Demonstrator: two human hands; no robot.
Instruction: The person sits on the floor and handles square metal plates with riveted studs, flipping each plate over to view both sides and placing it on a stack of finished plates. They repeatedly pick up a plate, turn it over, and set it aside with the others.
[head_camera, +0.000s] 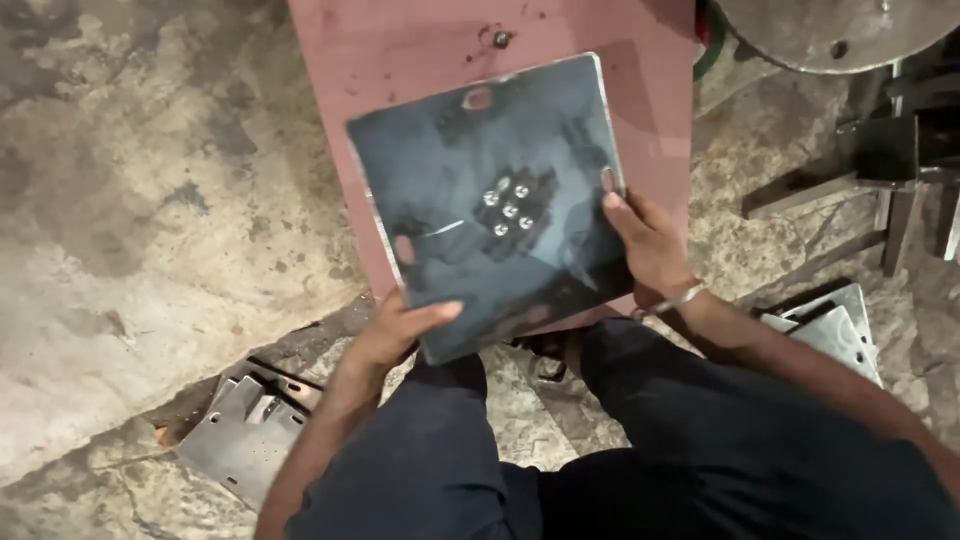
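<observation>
A dark square metal plate (470, 150) with oval slots near its corners and a cluster of small shiny studs at its middle is held tilted over a reddish board (400, 50). My left hand (395, 335) grips the plate's near-left corner, thumb lying on top. My right hand (650, 245) grips the plate's right edge, fingers curled over it; a thin bracelet circles that wrist. My knees in dark trousers sit below the plate.
The reddish board (660, 110) lies on a rough concrete floor (140, 200). Grey metal plates (240, 435) are stacked at lower left, more plates (840, 330) at right. A round metal disc (830, 30) and dark metal frames (900, 170) stand at upper right.
</observation>
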